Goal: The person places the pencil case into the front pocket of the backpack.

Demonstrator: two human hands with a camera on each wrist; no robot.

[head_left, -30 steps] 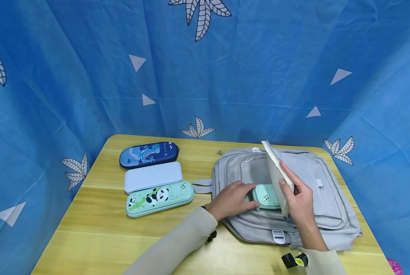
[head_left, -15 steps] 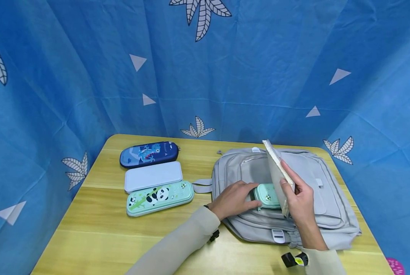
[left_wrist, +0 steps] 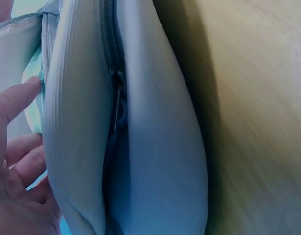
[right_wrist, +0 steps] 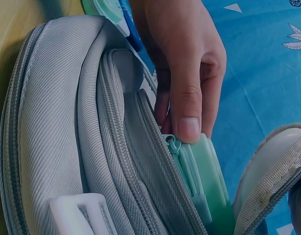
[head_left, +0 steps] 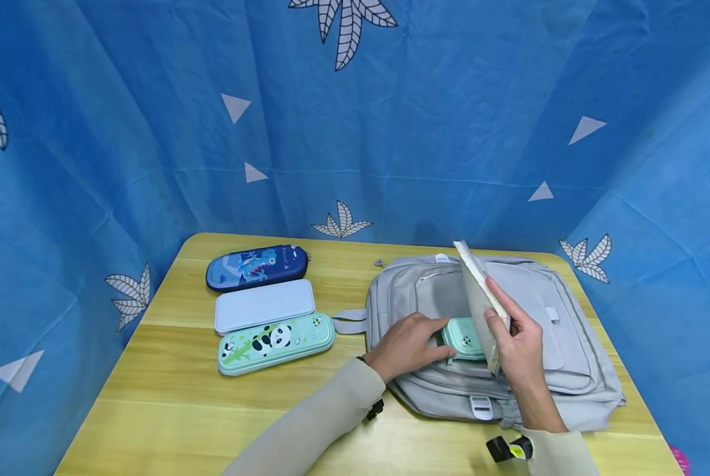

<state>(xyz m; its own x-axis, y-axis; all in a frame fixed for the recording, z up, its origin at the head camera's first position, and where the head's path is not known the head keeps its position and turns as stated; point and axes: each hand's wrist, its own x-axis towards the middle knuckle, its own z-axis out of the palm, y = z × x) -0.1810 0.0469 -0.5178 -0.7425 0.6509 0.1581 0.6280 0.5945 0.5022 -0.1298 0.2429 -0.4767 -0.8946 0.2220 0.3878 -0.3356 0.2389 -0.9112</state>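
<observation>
A mint-green zipped pencil case lies partly inside the front pocket of a grey backpack. My left hand pinches its near end between thumb and fingers. In the right wrist view the thumb of the left hand presses beside the zip of the pencil case. My right hand grips the pocket's zip-edged flap and holds it raised. That flap hides the far end of the case. Only a green sliver of the pencil case shows in the left wrist view.
Left of the backpack lie a green panda pencil case, a plain pale-blue case and a dark-blue dinosaur case. They rest on a wooden table. A blue patterned curtain surrounds the table's back and sides.
My left hand and the pencil case have shifted slightly right, so the case sits a little farther under the flap. The right hand and flap have stayed nearly still.
</observation>
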